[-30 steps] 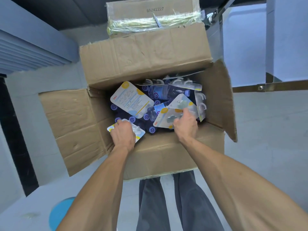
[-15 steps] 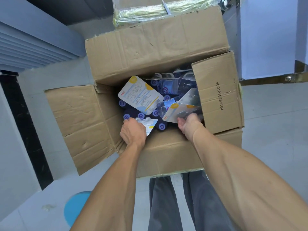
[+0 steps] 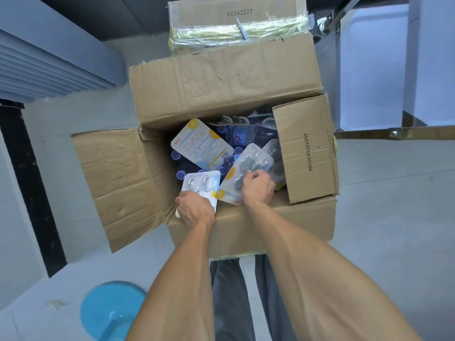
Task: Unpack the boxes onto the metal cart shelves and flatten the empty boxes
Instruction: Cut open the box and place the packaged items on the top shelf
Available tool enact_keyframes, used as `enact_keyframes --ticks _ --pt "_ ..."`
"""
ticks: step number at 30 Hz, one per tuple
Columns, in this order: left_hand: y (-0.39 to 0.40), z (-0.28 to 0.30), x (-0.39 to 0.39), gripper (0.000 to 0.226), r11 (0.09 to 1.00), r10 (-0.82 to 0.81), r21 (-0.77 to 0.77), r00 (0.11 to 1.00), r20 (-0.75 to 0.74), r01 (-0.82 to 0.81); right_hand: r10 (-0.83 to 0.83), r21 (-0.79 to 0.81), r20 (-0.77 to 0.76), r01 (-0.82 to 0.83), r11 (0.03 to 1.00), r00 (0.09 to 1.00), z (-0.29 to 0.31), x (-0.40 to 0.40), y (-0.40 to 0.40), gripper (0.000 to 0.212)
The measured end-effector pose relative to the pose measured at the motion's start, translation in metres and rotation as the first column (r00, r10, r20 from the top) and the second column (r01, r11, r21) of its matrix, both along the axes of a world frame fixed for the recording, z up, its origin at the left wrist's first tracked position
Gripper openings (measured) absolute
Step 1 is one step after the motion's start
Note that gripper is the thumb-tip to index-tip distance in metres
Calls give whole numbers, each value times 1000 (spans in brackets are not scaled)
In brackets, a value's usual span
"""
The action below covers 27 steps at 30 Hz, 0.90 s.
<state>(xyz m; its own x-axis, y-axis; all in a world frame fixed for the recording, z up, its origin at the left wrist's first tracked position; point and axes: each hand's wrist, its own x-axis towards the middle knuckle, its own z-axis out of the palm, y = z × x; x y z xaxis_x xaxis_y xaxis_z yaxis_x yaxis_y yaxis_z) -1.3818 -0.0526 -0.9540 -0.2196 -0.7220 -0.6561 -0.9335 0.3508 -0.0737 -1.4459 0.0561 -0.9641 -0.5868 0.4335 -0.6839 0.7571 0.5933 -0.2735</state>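
Hands grip blister packs in the open box [image 3: 221,77]: left hand [image 3: 194,209], right hand [image 3: 258,187]; right flap [image 3: 305,148] overhangs.

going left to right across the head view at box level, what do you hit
Left box flap → left hand gripping a blister pack → right hand gripping another blister pack → right box flap with the printed number → metal cart frame.
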Motion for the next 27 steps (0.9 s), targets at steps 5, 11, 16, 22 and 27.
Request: enact_keyframes --ticks 5,11,16,22,27 --pt "0 19 -12 17 998 -38 54 997 -74 42 54 130 11 -55 990 998 27 -19 -11 23" --pt "1 17 -38 13 995 -76 49 989 -130 83 278 241 -106 -247 939 955 27 -11 -11 22" --pt "7 15 -42 23 999 -46 9 979 -196 49 309 272 -107 -271 923 945 24 0 6 26" --pt "1 81 -40 30 1000 -8 18 973 -233 12 295 205 -126 -266 942 947 80 -20 8 28" --pt "0 208 -71 32 991 129 64 947 -296 -115 338 142 -197 -315 939 920 206 -57 7 19"
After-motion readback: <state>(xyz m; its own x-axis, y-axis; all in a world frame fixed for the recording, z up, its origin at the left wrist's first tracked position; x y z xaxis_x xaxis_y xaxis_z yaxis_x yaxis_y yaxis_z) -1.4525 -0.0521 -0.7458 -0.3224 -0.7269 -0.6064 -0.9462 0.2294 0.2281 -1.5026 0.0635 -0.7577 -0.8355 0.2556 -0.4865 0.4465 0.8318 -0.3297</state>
